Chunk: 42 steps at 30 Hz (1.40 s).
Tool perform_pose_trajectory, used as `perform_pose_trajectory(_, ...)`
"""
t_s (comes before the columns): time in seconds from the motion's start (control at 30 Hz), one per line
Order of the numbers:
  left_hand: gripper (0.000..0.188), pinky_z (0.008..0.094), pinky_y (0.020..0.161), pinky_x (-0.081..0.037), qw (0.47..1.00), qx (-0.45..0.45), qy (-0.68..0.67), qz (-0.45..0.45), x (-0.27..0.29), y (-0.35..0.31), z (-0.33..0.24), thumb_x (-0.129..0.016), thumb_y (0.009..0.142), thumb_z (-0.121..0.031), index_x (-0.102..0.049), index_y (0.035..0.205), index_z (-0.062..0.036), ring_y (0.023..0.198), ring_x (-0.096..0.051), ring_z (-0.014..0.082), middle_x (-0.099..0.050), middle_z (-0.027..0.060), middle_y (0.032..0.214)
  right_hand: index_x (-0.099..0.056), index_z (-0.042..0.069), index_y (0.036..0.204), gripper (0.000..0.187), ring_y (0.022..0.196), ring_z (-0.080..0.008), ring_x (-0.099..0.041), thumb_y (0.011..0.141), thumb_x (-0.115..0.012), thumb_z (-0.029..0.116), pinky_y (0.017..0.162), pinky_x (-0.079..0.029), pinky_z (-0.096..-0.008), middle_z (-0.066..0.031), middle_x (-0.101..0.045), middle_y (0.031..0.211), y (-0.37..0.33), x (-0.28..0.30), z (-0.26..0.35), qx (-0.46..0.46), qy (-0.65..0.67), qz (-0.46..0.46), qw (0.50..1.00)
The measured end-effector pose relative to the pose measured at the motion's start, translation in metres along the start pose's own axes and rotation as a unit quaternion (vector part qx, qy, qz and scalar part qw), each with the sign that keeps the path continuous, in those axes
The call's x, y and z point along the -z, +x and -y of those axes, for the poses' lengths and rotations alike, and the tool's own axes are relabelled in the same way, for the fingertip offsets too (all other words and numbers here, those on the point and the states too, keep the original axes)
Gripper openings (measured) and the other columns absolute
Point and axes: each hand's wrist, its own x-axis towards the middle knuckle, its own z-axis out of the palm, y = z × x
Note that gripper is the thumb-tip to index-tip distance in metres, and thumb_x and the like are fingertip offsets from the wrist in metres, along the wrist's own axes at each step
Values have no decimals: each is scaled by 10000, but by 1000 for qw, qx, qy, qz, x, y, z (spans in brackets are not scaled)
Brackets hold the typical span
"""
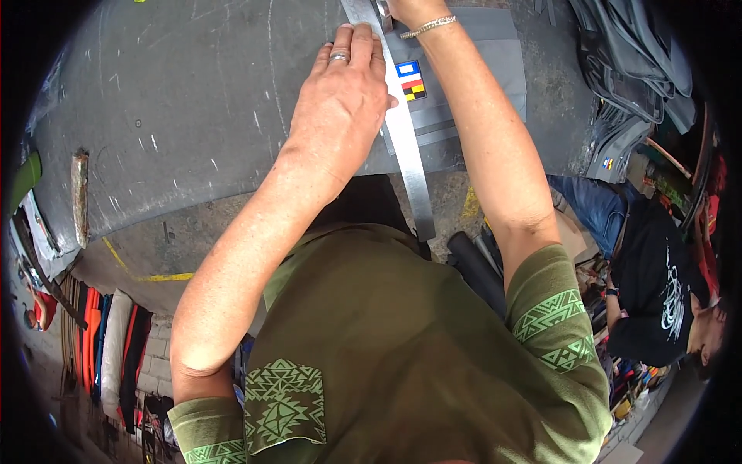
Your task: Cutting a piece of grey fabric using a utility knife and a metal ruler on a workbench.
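Taking the whole view as a clock face, the long metal strip point(415, 166) lies at twelve o'clock, along the left part of a flat grey piece point(495, 77) on the dark counter point(193, 100); its near end juts past the counter's edge toward six. The left hand point(348, 73) is laid flat, fingers together and unclenched, bearing on the strip with fingertips and thumb. The right hand point(417, 9) is cut off by the upper rim just past twelve; a bit of metal shows beside it, but I cannot tell whether it grasps that.

The step in hand seems to be holding the strip down as a straight guide over the grey piece. A next move would call for firm, even pressure from the left hand, so that neither layer slips.

Counted: one strip, one grey piece under it, one wooden stick point(80, 197) at nine, and one co-worker point(657, 271) clearly seen at three. Colourful patches number two: one point(411, 80) on the grey piece, another point(608, 164) on the grey pile point(641, 127) at two, whose overlapping layers defy counting.
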Motion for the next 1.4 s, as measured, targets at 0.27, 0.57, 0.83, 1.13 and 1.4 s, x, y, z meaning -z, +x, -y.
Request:
perform_pose_trajectory(0.27, 730, 419, 1177, -419, 1000, -1, 5, -2, 0, 1, 0, -749, 890, -337, -476, 1416, 89, 1409, -471, 329, -480, 217, 1469, -594, -7, 1212, 563, 421, -103, -413, 1086, -370, 495, 389, -354, -269, -3, -481, 645, 0, 1, -3, 7, -15, -20, 1000)
perform_pose_trajectory(0.57, 744, 406, 1180, -414, 1000, 1, -4, -5, -2, 1, 1, -760, 877, -336, -472, 1415, 90, 1401, -477, 330, -486, 211, 1458, -604, -13, 1196, 563, 429, -103, -428, 1087, -360, 483, 390, -356, -271, -11, -508, 680, -1, -3, -2, 27, -69, -36, 997)
perform_pose_trajectory(0.83, 735, 409, 1176, -418, 1000, -1, -9, -8, -2, 0, 2, -760, 879, -328, -474, 1414, 87, 1401, -477, 326, -487, 209, 1453, -606, -16, 1214, 559, 435, -104, -440, 1088, -358, 469, 398, -373, -273, -14, -517, 687, 0, -3, -2, 21, -78, -35, 996)
perform_pose_trajectory(1.13, 746, 409, 1176, -419, 1000, 3, -9, -3, -2, 0, 2, -771, 868, -322, -471, 1420, 82, 1406, -474, 327, -483, 210, 1461, -613, -12, 1212, 537, 433, -100, -443, 1095, -357, 445, 397, -371, -269, -14, -520, 681, -2, -6, 2, 42, -91, -27, 995)
perform_pose_trajectory(1.4, 703, 400, 1196, -383, 1000, 0, -1, 18, -1, 1, 1, -713, 926, -371, -499, 1411, 91, 1445, -422, 313, -449, 216, 1485, -620, -2, 1187, 553, 429, -99, -446, 1090, -357, 474, 395, -361, -263, -8, -506, 652, -4, -4, 0, 30, -94, -32, 995)
